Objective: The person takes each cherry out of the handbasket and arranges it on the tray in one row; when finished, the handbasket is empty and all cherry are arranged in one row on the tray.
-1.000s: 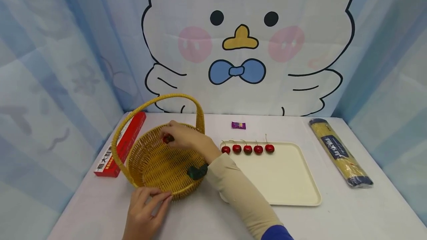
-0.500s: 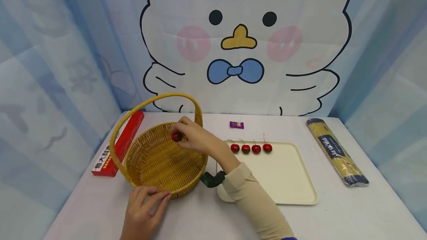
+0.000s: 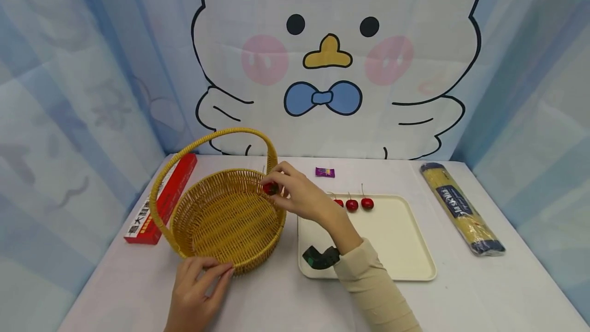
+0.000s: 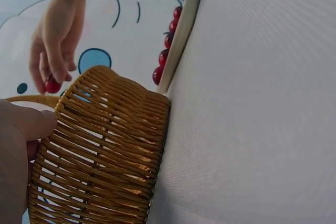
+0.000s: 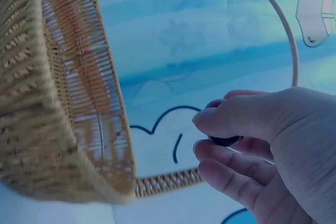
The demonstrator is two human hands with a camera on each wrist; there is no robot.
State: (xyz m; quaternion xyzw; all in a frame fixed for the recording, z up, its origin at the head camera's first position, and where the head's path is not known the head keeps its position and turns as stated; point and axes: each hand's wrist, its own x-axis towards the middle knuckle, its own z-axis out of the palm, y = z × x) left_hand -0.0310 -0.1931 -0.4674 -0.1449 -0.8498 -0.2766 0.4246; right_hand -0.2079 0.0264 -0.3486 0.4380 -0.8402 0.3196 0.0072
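My left hand (image 3: 198,291) pinches the near rim of a round yellow wicker basket (image 3: 260,259) with a tall handle. In the left wrist view its thumb (image 4: 39,124) lies over the woven edge. At the basket's right rim, my right hand (image 3: 301,193) holds a dark red cherry (image 3: 271,188) between thumb and fingers. In the right wrist view the cherry (image 5: 226,141) is mostly hidden by the fingers. A row of several cherries (image 4: 164,57) sits along the far edge of a cream tray (image 3: 382,250); the right hand partly covers the row in the head view.
A red box (image 3: 172,196) lies left of the basket. Behind the tray is a small purple-wrapped sweet (image 3: 324,172). A pack of spaghetti (image 3: 461,209) lies to the right of the tray. A cartoon-printed curtain (image 3: 332,127) hangs behind the table.
My right hand has moved right with the cherry, from inside the basket to its right rim, and now hides more of the tray's cherries. The left hand has stayed at the near rim.
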